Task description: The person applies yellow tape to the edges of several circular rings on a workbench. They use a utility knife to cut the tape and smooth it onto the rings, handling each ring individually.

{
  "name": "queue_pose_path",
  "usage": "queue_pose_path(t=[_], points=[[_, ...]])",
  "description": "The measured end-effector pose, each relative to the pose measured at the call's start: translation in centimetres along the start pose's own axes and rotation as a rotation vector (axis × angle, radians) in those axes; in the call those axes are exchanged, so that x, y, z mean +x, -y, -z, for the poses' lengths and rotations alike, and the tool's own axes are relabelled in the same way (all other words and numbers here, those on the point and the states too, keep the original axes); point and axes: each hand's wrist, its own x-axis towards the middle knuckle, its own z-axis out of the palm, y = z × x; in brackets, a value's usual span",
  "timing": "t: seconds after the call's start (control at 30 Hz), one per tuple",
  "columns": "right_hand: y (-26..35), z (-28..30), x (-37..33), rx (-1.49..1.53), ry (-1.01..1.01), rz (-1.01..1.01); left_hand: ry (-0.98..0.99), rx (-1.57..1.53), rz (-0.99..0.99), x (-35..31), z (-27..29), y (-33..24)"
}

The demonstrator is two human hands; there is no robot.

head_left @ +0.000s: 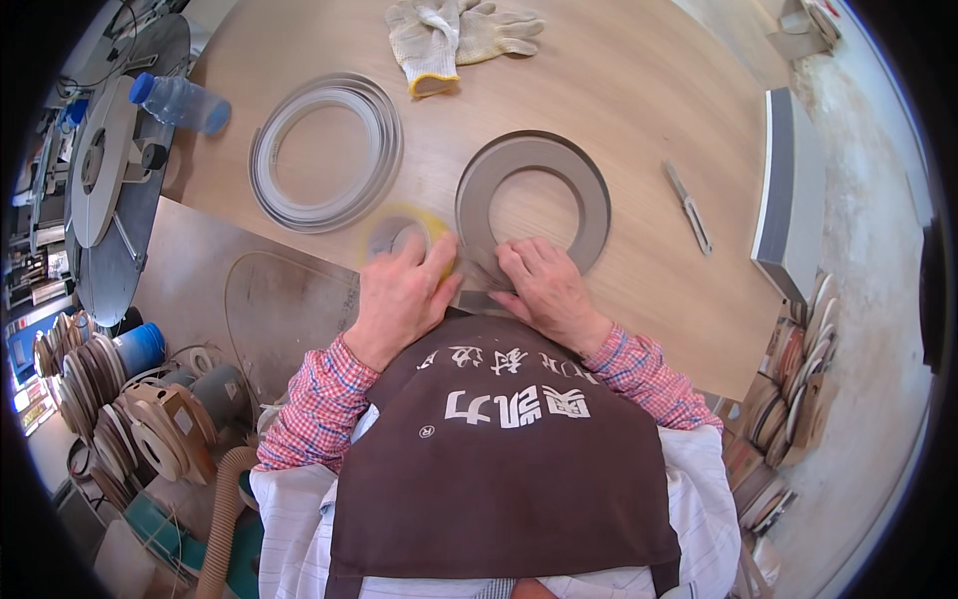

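Observation:
My left hand (404, 299) is closed around a roll of yellowish tape (384, 230), which is smeared by motion. Beside it, my right hand (549, 292) has its fingers bent and pressed together at the near edge of a grey-brown coil of edge banding (473, 200). A dark strip passes between the two hands, close to the apron, and my right fingers seem to pinch it against the coil. The coil lies flat on the table. Farther left lies a looser, light grey coil of banding (387, 145), touched by neither hand.
White work gloves (424, 45) lie at the table's far side. A water bottle (185, 104) lies at the left edge near a round machine disc (100, 175). On the right are a slim knife (689, 208) and a pale block (788, 190). Many banding rolls (160, 439) stand below left.

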Motion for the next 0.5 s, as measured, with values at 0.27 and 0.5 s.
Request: queue_pose_path(t=[0.27, 0.5], points=[[-1.4, -1.1, -0.9, 0.118, -0.165, 0.082, -0.062, -0.147, 0.033, 0.2, -0.7, 0.0], [-1.6, 1.0, -0.9, 0.119, -0.105, 0.144, -0.067, -0.202, -0.012, 0.0, -1.4, -0.1]])
